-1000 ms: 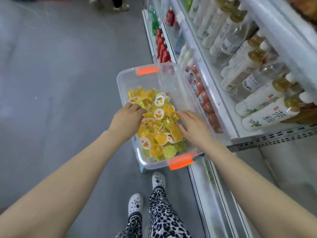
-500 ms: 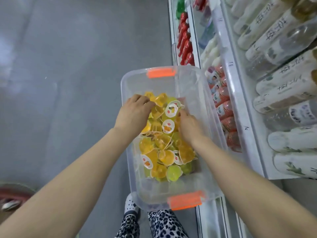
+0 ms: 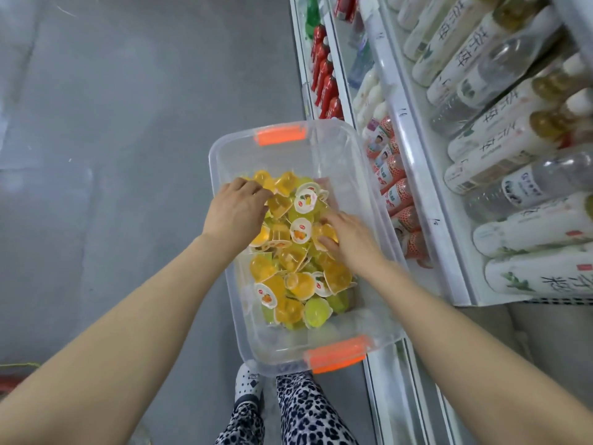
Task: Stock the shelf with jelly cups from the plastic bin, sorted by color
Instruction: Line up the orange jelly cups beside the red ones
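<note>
View from above, looking down at a clear plastic bin (image 3: pixel 333 149) with an orange latch (image 3: pixel 279 134) at each end. The bin is beside a shop shelf (image 3: pixel 415 175) that runs along the right. A heap of jelly cups (image 3: pixel 288 277) in orange, yellow and green fills the middle of the bin, some showing white foil lids. Both bare arms reach into it. The left hand (image 3: pixel 237 210) is at the far left of the heap, knuckles up, fingers curled with their tips among orange cups; I cannot tell whether they grip one. The right hand (image 3: pixel 351 240) lies on the right side of the heap, fingers close together and pointing left. An orange cup shows between thumb and forefinger, but I cannot tell if it is pinched. White-labelled bottles (image 3: pixel 500 123) lie in rows on the shelf, with red bottles (image 3: pixel 324 75) lower down. Below the bin are grey floor (image 3: pixel 128 123), leopard-print trousers (image 3: pixel 308 409) and a white shoe (image 3: pixel 248 383)
</note>
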`<act>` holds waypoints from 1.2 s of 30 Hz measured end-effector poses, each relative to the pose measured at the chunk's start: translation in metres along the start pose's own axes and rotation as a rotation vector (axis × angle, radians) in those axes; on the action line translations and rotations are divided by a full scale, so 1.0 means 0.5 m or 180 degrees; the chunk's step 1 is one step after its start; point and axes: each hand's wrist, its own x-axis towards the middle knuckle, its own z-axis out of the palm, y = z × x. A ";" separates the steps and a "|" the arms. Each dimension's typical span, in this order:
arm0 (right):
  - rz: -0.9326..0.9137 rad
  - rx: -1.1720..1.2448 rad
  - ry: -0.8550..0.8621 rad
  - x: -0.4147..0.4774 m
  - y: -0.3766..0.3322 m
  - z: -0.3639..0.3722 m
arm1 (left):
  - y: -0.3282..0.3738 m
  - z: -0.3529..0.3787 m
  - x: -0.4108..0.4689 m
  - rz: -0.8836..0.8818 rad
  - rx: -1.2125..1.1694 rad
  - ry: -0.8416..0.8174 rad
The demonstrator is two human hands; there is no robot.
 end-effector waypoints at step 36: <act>-0.0116 -0.0933 0.1031 -0.048 -0.020 -0.056 | 0.132 0.116 0.046 0.0120 0.0754 -0.1213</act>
